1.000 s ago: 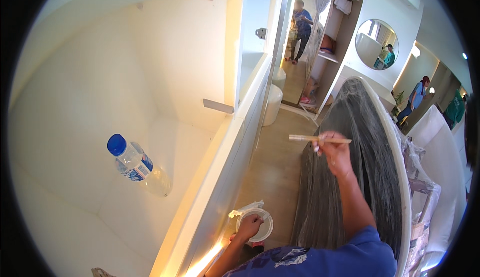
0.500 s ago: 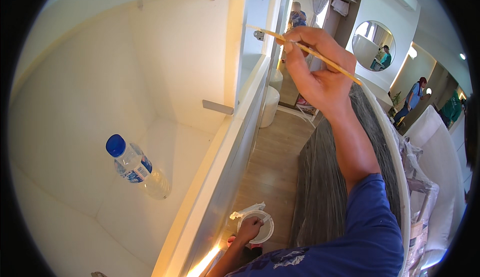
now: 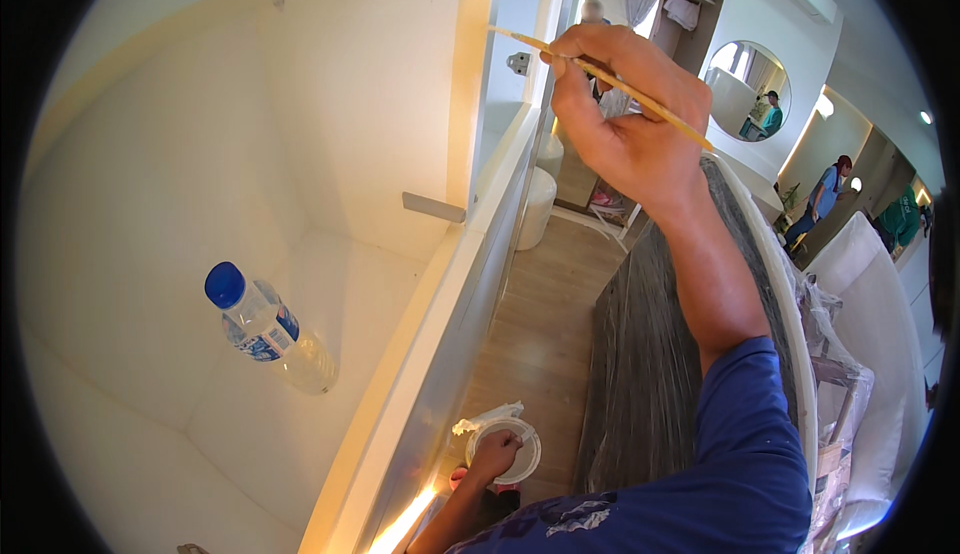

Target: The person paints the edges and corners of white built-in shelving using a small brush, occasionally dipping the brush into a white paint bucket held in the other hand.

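Clear bottle point(image 3: 275, 339) with blue cap point(image 3: 225, 284) standing in white cupboard point(image 3: 150, 204). Left hand point(image 3: 497, 454) curling over white bucket point(image 3: 527, 466); can't tell if gripping it. Thin brush point(image 3: 628, 90) pointing toward white post point(image 3: 472, 104), right hand point(image 3: 640, 119) pinching it.

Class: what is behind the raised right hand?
Behind the right hand stands an open wardrobe, white cloth showing above the hand. The hand covers the wardrobe's middle, so anything there is hidden.

The person's right forearm point(image 3: 712, 279) slants up to a raised right hand point(image 3: 640, 114), closed in a pinch; the lower left hand point(image 3: 494, 457) is curled, the left forearm point(image 3: 450, 516) angled up behind it.
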Motion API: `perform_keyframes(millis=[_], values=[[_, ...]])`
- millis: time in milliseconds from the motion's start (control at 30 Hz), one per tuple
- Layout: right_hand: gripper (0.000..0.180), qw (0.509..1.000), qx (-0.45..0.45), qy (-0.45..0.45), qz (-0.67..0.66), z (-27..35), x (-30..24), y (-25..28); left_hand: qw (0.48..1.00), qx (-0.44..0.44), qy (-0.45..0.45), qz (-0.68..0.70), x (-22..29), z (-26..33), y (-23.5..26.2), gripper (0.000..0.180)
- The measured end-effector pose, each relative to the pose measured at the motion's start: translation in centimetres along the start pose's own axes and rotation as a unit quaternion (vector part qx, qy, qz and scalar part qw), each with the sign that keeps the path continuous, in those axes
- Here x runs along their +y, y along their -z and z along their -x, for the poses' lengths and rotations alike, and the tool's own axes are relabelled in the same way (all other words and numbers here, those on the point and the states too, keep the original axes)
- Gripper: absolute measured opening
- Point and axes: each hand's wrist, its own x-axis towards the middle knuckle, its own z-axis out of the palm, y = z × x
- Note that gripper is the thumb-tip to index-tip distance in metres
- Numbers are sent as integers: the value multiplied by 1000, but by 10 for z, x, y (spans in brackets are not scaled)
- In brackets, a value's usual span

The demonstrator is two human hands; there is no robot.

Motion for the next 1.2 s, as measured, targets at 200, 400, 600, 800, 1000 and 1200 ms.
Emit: perform_keyframes(millis=[200, 400, 600, 800, 1000, 1200], values=[[13, 1000, -5, 19, 15, -4, 0, -2, 1000, 8, 0, -3, 4, 3, 2, 31], [13, 1000, -17, 9, 20, -2, 0, -4, 1000, -3, 5, 1, 8, 4, 5, 31], [14, 999, -41, -18, -16, 6, -3, -2, 1000, -8, 9, 5, 3, 1, 4, 31], [13, 1000, -22, -2, 9, 2, 0, -3, 1000, -6, 15, 9, -1, 0, 1, 30], [13, 1000, 0, 16, 2, -2, 6, -4, 1000, 3, 14, 1, -2, -1, 0, 30], [13, 999, -37, -17, -3, 6, -2, -1, 1000, 13, -2, 0, -3, 0, 0, 30]])
